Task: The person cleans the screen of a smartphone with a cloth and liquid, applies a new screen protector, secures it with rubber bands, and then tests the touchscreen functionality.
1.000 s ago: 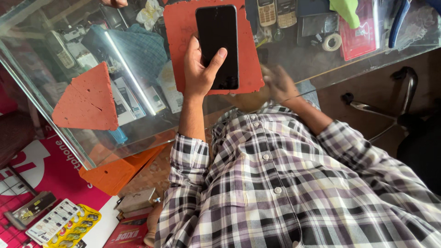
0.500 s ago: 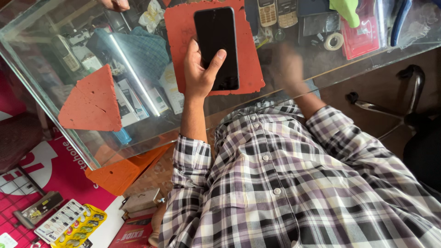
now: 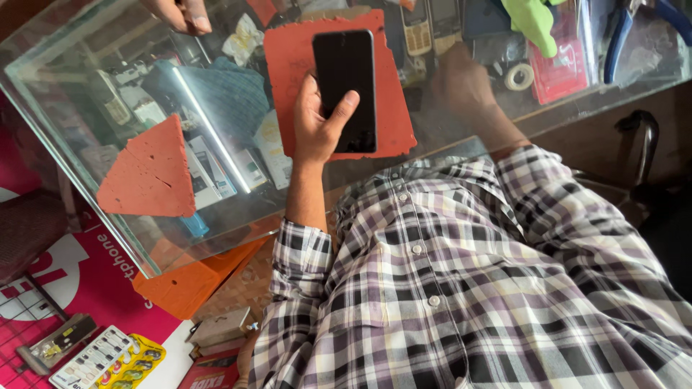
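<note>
Fingers [image 3: 344, 108] of left hand [image 3: 317, 122] wrapped round dark phone [image 3: 346, 86], thumb across its lower face; held just above red mat [image 3: 292, 65], same as half a second back. Right hand [image 3: 461, 83] shifted up past mat's right edge, blurred; fingers' state cannot tell. Glass desk [image 3: 86, 94] case below mat: old handsets, boxes, cloth. Another person's hand [image 3: 180, 13] beyond mat, far left.

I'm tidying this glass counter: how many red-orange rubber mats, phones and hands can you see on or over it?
Red-orange rubber mats: 2 (square mat, triangular piece)
Black smartphone: 1, held in left hand
Hands: 3 (left hand, blurred right hand, another person's hand)
Total: 6
</note>
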